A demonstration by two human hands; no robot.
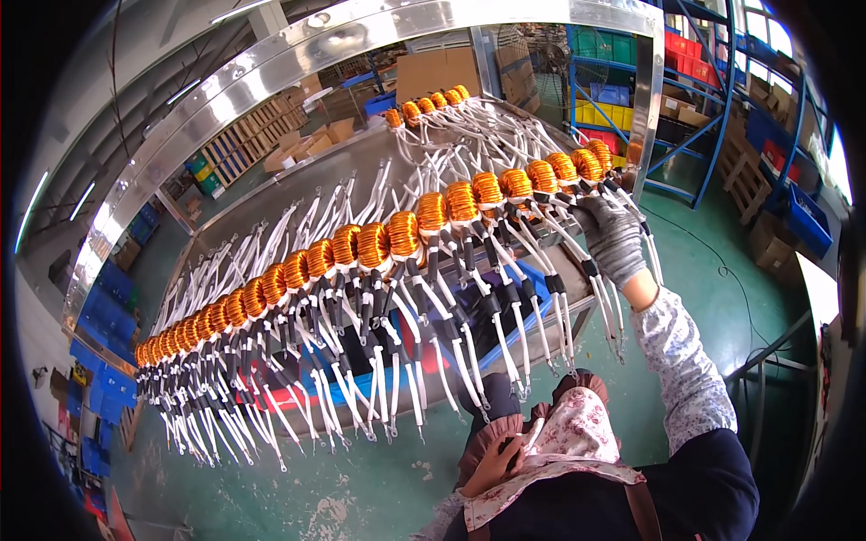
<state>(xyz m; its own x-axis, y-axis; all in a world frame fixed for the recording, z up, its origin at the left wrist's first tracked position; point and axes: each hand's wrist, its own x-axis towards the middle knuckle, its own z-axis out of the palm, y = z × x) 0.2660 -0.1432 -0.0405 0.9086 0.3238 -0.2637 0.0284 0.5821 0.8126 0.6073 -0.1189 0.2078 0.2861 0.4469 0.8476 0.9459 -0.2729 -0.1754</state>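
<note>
A long row of orange copper coils point(403, 233) runs along a metal rail from lower left to upper right. White and black sleeved leads point(469, 352) hang down from each coil. My right hand point(612, 239), in a grey glove, is raised to the right end of the row. Its fingers are closed around the leads just under the last coils point(586, 165). My left hand point(499, 463) is bare and rests low by my apron, curled around a thin white piece point(534, 435). A second, shorter row of coils point(428, 103) lies farther back.
A metal table point(361, 162) lies behind the coils, with blue and red bins point(505, 316) under the hanging leads. A shiny frame post point(646, 108) stands beside my right hand. Shelves with coloured bins point(613, 81), cardboard boxes point(437, 70) and a green floor point(704, 261) surround the bench.
</note>
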